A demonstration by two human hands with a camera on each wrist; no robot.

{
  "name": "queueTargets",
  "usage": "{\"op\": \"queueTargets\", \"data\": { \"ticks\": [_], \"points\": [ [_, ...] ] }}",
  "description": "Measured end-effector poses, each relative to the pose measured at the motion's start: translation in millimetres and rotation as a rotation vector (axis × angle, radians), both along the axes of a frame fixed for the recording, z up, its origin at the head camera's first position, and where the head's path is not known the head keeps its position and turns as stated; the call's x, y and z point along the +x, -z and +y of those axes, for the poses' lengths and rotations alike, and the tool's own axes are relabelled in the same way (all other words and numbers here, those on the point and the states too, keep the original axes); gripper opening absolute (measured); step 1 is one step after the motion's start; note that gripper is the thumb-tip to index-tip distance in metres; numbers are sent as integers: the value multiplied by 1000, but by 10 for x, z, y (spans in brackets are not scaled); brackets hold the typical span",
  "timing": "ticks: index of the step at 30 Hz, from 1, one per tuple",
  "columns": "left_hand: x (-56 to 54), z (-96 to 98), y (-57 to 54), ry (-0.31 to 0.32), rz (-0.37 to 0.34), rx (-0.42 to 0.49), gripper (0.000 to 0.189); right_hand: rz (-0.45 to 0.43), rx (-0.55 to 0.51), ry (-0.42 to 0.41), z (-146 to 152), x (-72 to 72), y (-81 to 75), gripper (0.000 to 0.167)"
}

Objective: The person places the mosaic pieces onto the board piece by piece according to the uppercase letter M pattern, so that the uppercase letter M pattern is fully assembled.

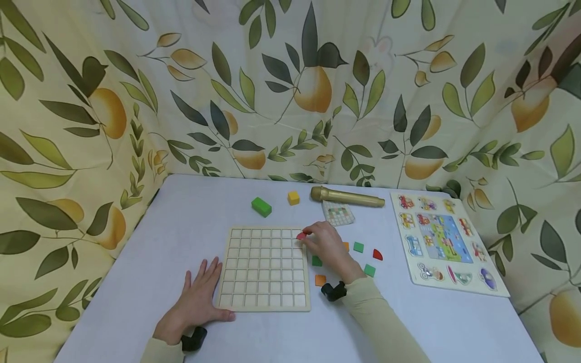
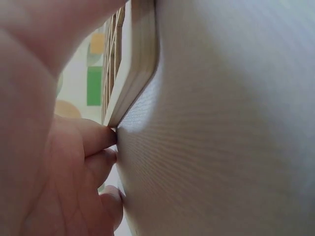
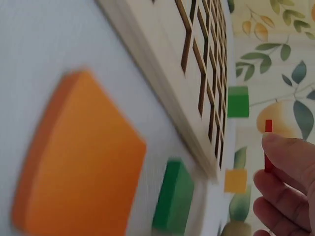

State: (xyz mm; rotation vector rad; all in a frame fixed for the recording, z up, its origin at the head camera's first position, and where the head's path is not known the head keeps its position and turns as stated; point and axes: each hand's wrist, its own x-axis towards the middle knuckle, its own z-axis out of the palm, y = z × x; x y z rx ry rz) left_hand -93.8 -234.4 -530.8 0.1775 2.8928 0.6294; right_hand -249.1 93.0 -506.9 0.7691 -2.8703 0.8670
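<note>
A wooden grid board (image 1: 264, 268) with rows of square recesses lies on the white table. My left hand (image 1: 197, 297) rests at its lower left corner, fingers spread, thumb along the near edge; in the left wrist view the fingertips (image 2: 109, 136) touch the board's side. My right hand (image 1: 330, 249) pinches a thin red piece (image 1: 301, 236) between thumb and fingers over the board's upper right corner. In the right wrist view the red piece (image 3: 268, 126) is held edge-on, above the table. An orange square tile (image 1: 320, 280) and a green tile (image 1: 316, 261) lie beneath the right forearm side.
Right of the board lie green tiles (image 1: 358, 247) and a red quarter-circle piece (image 1: 378, 254). Behind it are a green block (image 1: 261, 206), a yellow cube (image 1: 293, 197), a patterned card (image 1: 338, 214) and a gold microphone-shaped stick (image 1: 349, 196). A picture puzzle board (image 1: 412, 267) lies far right.
</note>
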Motion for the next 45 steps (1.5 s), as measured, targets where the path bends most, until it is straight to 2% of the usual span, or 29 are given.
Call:
{"op": "queueTargets", "data": {
  "ticks": [9, 18, 30, 45],
  "points": [
    [-12, -13, 32, -4, 10, 5, 136, 27, 14, -102, -383, 97, 49, 23],
    [-40, -6, 49, 17, 7, 7, 133, 91, 42, -199, -717, 126, 76, 21],
    [-35, -40, 44, 24, 14, -13, 132, 91, 107, -292, -1120, 166, 59, 22],
    [-25, -69, 46, 20, 4, -2, 133, 88, 194, -313, -1344, 178, 66, 21]
  ]
}}
